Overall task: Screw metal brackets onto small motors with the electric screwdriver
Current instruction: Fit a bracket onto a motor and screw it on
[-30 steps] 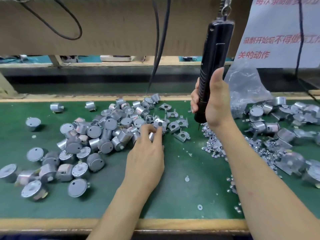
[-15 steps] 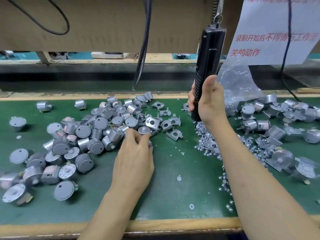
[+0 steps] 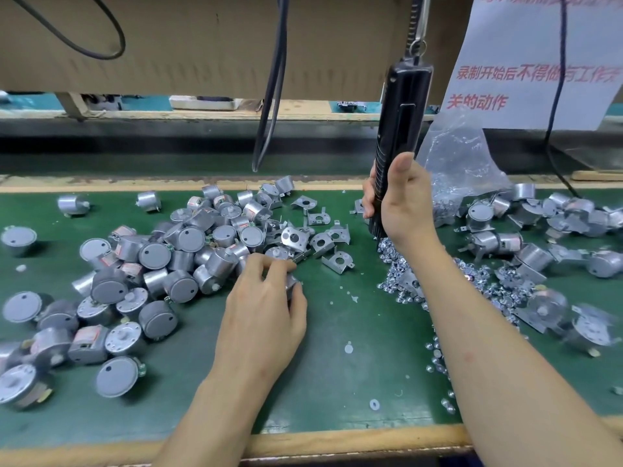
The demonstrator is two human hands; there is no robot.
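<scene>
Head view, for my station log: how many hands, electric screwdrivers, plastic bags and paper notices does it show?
Hands: 2 (left hand, right hand)
Electric screwdriver: 1
Plastic bag: 1
Paper notice: 1
Total: 5

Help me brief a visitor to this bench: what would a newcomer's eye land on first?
Probably the black electric screwdriver hanging upright at centre right, gripped by the right hand. Next, the sprawling heap of silver motors on the left of the green mat, where the left hand pinches a small metal part at the heap's edge. A glittering spill of screws lies below the screwdriver.
</scene>
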